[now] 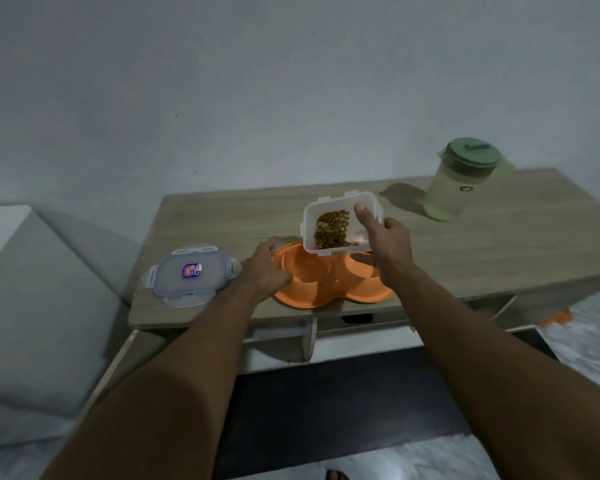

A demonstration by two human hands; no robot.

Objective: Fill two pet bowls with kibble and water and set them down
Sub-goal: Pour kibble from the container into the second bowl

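- Right hand (388, 244) pinches the tilted kibble container (329, 223), thumb inside its wall and fingers underneath.
- Left hand (267, 268) curls over the orange double bowl (312, 289) at its left rim; its fingertips are hidden.
- The container covers the bowl's far edge.

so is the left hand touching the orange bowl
Touching. The head view shows the left hand gripping the left rim of the orange bowl.
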